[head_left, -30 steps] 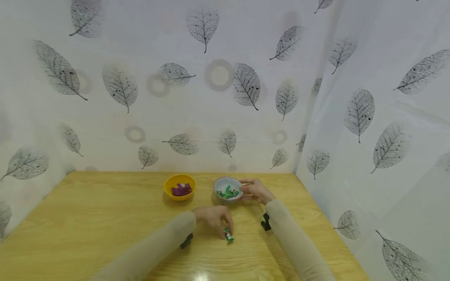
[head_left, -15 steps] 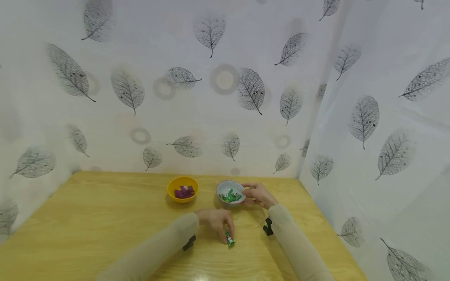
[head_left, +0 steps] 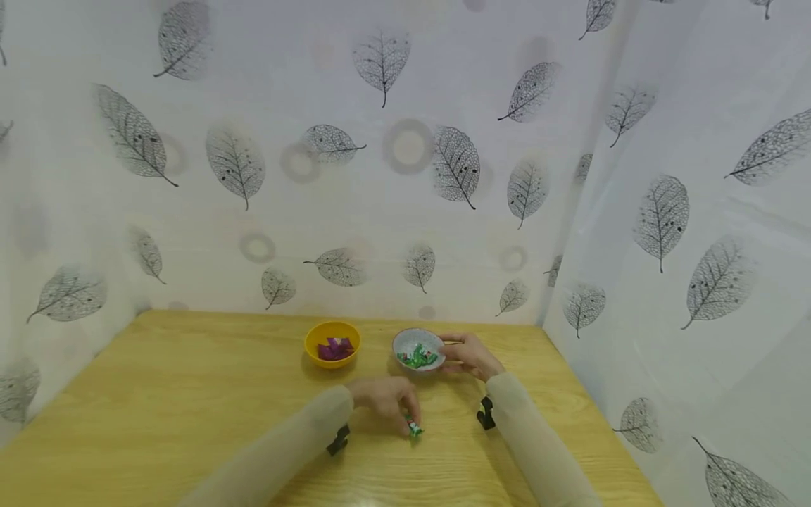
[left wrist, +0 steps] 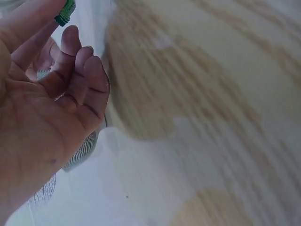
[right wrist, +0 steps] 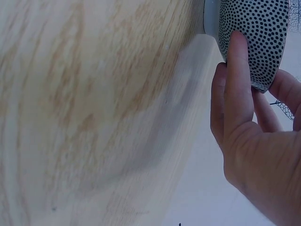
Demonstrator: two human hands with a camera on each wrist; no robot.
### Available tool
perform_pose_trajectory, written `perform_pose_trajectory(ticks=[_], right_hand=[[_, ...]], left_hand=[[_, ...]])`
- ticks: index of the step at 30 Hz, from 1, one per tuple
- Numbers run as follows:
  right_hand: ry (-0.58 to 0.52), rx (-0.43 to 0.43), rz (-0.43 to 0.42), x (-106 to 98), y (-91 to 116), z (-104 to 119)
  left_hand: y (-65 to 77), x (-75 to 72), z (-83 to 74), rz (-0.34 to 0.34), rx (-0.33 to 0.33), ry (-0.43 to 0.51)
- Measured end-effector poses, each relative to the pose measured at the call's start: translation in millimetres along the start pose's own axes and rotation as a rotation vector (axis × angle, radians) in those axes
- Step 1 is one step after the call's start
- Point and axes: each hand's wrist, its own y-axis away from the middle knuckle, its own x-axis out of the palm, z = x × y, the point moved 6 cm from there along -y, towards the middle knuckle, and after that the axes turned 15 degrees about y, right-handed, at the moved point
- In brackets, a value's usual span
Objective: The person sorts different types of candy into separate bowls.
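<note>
My left hand [head_left: 388, 401] pinches a green-wrapped candy [head_left: 414, 427] between thumb and fingertips, low over the table in front of the bowls. In the left wrist view only the candy's green wrapper end [left wrist: 66, 13] shows, at the top edge; the other fingers are loosely curled. My right hand [head_left: 471, 355] holds the right side of a pale bowl [head_left: 405, 336] with several green candies [head_left: 417, 356] in it. In the right wrist view the fingers lie along the bowl's black-dotted outer wall [right wrist: 256, 42], with the thumb near its rim.
A yellow bowl [head_left: 315, 352] with purple-wrapped candies [head_left: 336, 348] stands left of the pale bowl. Both stand near the back of the wooden table [head_left: 158, 401]. A leaf-printed curtain [head_left: 285, 225] hangs behind it and along the right side.
The head view has shifted slightly, so everything sits a little lower and further right. The candy stays in my left fingers, a bit more covered. My right hand stays on the pale bowl.
</note>
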Motion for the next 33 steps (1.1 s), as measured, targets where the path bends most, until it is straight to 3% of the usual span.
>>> perform_pose_trajectory(ticks=[5,9,14,22,26,30,33], right_hand=[[-0.032,-0.004,-0.013,-1.5,1.1,1.6],[-0.031,0.000,-0.005,-3.2,2.1,1.0],[-0.020,-0.001,0.001,-3.5,1.8,2.3],[-0.003,-0.004,0.007,-2.0,1.3,5.1],[-0.013,0.003,0.006,-1.5,2.8,4.7],[-0.016,0.006,0.007,-0.5,3.9,3.5],[-0.017,0.004,0.014,1.1,3.0,1.5]], left_hand=[[3.2,-11.1,-1.4,-0.037,0.050,0.072],[7.5,-20.5,-1.0,-0.080,0.039,0.107],[14.2,-36.8,-0.1,-0.194,0.013,0.083],[16.9,-56.3,1.6,-0.338,-0.008,0.174],[14.7,-67.9,-0.2,-0.486,0.016,0.208],[9.7,-78.0,1.4,-0.662,0.032,0.178],[6.4,-80.5,3.0,-0.731,0.009,0.168]])
